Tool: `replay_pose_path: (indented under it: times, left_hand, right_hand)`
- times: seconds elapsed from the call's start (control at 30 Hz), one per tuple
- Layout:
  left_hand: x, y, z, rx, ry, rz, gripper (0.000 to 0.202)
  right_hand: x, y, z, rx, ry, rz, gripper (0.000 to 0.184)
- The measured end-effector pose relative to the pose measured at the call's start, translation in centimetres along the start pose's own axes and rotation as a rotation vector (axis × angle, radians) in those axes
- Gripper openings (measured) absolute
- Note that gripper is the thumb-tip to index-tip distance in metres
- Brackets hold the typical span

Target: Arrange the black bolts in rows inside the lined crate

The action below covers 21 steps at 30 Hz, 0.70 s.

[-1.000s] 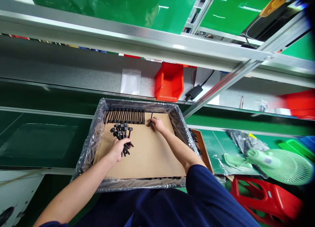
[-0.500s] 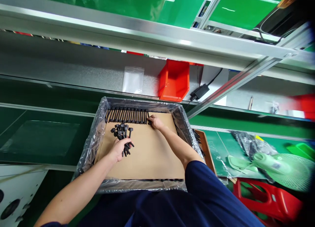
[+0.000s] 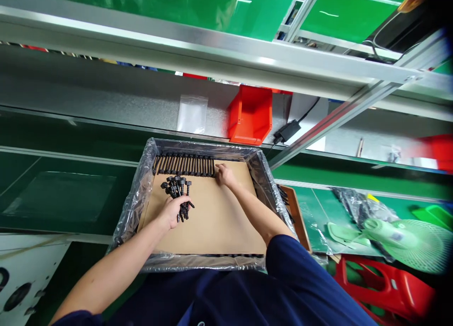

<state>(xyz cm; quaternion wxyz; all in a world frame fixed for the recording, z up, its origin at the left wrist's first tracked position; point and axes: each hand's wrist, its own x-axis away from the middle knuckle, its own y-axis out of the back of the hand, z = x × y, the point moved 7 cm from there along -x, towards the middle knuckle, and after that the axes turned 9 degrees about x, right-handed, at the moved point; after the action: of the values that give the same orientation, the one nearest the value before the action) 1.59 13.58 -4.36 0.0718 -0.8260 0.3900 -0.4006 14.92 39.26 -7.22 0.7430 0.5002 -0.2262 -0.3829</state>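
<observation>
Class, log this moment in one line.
left hand: holds black parts | right hand: at right end of row | row: on cardboard, inside plastic-lined box

1. I can read no text, brand, number or sign anywhere in my view.
2. To my right, the pale green fan [image 3: 380,229] has a small greyish patch on its motor housing; it is too blurred for me to tell whether it is a label.
3. Below the fan, the red stool [image 3: 406,288] bears a small pale mark, too small for me to make out.
4. Just beyond the fan, the dark plastic wrapping [image 3: 354,210] shows a bright yellow patch [image 3: 375,200], and I cannot tell whether anything is printed there.
</observation>
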Motion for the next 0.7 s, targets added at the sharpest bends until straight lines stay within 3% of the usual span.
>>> replay_pose_path:
  times: [0.1,0.2,0.27,0.37,0.43,0.53,0.7]
  left_hand:
    - [-0.2,0.0,0.0,0.02,-0.013,0.009,0.018]
    - [-0.1,-0.3,-0.1,0.003,-0.021,0.038,0.02]
    - [0.0,-0.4,-0.1,-0.021,-0.028,0.052,0.022]
    - [0.1,-0.3,0.0,-0.048,-0.03,0.049,0.026]
    - [0.0,-0.2,0.0,-0.065,-0.04,0.042,0.026]
    - [0.0,-0.3,-0.3,-0.059,-0.064,0.054,0.025]
    - [0.5,-0.7,0.0,-0.092,0.001,0.07,0.031]
  right_hand:
    - [2.9,0.6,2.9,-0.335,-0.086,0.008,0.029]
    - [7.1,-1.3,8.7,-0.781,-0.043,0.339,0.032]
    - [9.7,-2.0,12.2,-0.98,-0.037,0.469,0.036]
    - [11.5,-2.3,14.4,-1.166,-0.147,0.437,0.035]
    - [11.6,-2.3,14.2,-1.259,-0.256,0.364,0.033]
    - [10.2,-1.4,11.9,-1.352,-0.344,0.225,0.037]
    - [5.2,0.3,4.0,-1.133,-0.414,0.077,0.04]
